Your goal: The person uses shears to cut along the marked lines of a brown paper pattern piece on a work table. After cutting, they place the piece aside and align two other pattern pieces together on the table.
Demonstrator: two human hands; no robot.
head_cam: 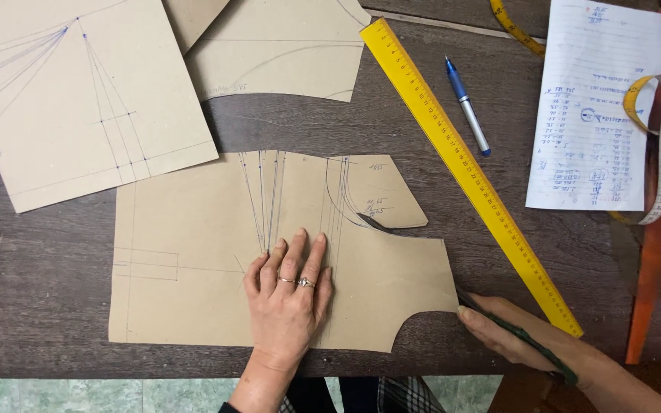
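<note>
I use the big brown paper pattern in the middle of the wooden table as my landmark. Up and left of it lies another paper sheet with drawn lines. My left hand lies flat on the pattern, fingers spread a little, pressing it down and gripping nothing. The pattern's long side runs left to right, and a cut has curved in from its right edge. Scissors poke into that cut, with the tip pointing up and left. My right hand, just right of the pattern's lower corner, is closed around the green scissor handles. It is nearer to the cut edge. Right of the pattern lie a yellow ruler, a blue pen and a note page.
</note>
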